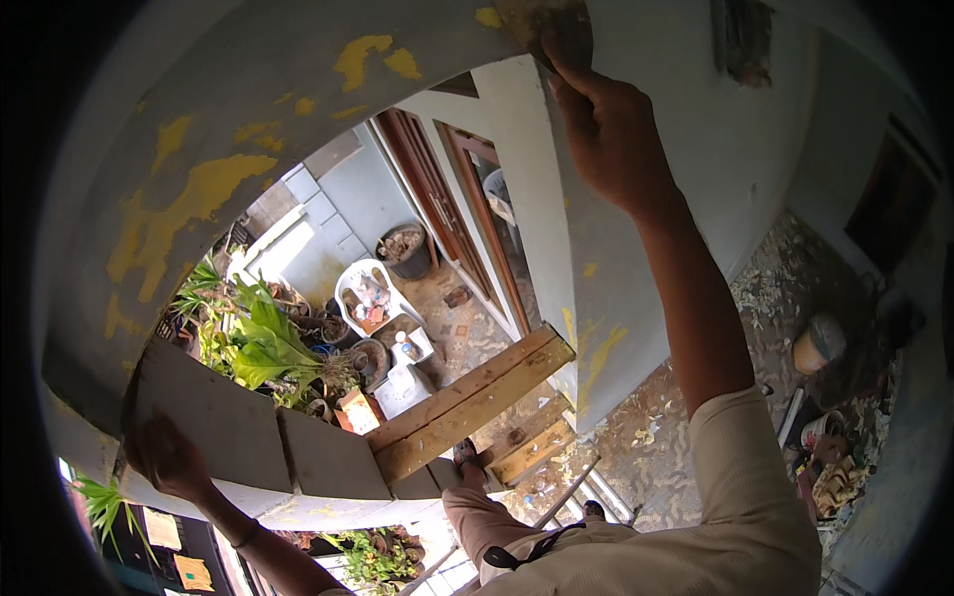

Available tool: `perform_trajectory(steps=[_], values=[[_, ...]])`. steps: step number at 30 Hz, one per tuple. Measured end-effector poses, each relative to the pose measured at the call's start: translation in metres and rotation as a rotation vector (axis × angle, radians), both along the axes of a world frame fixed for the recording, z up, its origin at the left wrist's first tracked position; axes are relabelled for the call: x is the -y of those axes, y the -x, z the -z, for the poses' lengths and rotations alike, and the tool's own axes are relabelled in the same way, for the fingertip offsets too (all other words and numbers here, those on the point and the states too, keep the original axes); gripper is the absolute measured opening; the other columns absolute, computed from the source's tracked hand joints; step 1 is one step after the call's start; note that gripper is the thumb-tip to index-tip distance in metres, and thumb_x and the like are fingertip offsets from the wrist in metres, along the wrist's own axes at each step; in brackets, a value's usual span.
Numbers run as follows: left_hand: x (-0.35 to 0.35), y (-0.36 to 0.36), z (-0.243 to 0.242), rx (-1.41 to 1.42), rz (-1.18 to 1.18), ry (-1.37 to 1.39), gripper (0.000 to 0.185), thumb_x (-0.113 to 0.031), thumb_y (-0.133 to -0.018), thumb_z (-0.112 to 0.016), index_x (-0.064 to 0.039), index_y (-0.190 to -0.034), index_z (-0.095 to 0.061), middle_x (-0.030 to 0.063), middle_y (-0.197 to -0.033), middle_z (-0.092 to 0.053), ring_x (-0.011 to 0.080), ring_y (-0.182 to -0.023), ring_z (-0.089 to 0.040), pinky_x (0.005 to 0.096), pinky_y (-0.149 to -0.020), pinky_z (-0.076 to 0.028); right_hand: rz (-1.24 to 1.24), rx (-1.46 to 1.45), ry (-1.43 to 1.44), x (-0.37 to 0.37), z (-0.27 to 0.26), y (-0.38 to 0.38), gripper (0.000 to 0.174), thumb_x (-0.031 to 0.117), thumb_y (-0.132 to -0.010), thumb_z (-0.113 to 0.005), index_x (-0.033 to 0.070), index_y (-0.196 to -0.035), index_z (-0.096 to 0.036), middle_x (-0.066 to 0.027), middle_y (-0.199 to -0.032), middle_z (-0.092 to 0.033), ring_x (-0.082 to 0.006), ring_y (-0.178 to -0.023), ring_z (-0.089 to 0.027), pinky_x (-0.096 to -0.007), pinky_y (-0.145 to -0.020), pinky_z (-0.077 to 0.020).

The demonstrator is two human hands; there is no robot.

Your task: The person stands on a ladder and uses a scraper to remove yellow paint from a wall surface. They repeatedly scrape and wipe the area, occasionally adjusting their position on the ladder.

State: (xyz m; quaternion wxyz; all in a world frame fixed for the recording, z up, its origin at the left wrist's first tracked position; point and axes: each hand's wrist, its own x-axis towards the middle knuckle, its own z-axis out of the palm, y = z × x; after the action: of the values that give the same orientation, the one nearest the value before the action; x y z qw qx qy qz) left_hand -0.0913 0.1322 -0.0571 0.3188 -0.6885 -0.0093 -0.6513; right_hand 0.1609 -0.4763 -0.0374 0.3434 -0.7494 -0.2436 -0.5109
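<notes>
My right hand (607,134) is raised at the top of the view and grips a flat brownish piece (555,26). That piece lies against the underside of a grey painted arch (447,45); whether it is a scraper or an abrasive sheet is unclear. Yellow patches (216,182) show through the arch's grey paint. Low on the left, my left hand (170,458) is curled at the end of a grey ledge (209,417). Shadow hides its fingertips, so its hold on the ledge edge is uncertain.
Wooden planks (477,402) span from the ledge to a wall corner (563,298). My foot (465,451) is beside them, above a patterned tile floor (641,447) strewn with paint flakes. Below stand a white plastic chair (376,298), potted plants (268,350) and a bucket (818,344).
</notes>
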Motion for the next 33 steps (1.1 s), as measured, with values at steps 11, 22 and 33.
perform_trajectory(steps=[11, 22, 33], values=[[0.031, 0.001, -0.008, -0.029, -0.003, 0.005, 0.007, -0.009, -0.097, -0.079, -0.004, -0.093, -0.077, 0.0074, -0.095, -0.076, 0.0324, -0.104, -0.073, 0.0504, -0.103, -0.055, 0.04, -0.225, -0.112, 0.0, 0.085, 0.015, 0.054, 0.017, -0.11, -0.06, 0.023, -0.163, -0.05, -0.0168, -0.084, -0.069, -0.0316, -0.079, -0.074, -0.0458, -0.076, -0.0597], [0.207, -0.123, -0.1, -0.167, 0.161, -0.121, 0.094, -0.06, -0.103, -0.063, 0.003, -0.167, -0.032, 0.0282, -0.17, -0.035, 0.0495, -0.157, -0.034, 0.0617, -0.126, -0.033, -0.361, -1.031, -0.512, 0.004, 0.301, 0.183, 0.047, 0.024, -0.113, -0.057, 0.009, -0.158, -0.058, -0.006, -0.092, -0.069, -0.0068, -0.065, -0.047, -0.0274, -0.062, -0.0454], [0.326, -0.201, -0.13, -0.301, 0.321, -0.26, 0.114, -0.065, -0.088, -0.077, 0.006, -0.165, -0.032, 0.0316, -0.169, -0.034, 0.0468, -0.16, -0.03, 0.0612, -0.13, -0.025, -0.127, -1.351, -0.657, 0.048, 0.39, 0.299, 0.052, 0.024, -0.108, -0.054, -0.001, -0.153, -0.059, -0.0144, -0.087, -0.07, -0.0181, -0.072, -0.061, -0.039, -0.072, -0.052]])
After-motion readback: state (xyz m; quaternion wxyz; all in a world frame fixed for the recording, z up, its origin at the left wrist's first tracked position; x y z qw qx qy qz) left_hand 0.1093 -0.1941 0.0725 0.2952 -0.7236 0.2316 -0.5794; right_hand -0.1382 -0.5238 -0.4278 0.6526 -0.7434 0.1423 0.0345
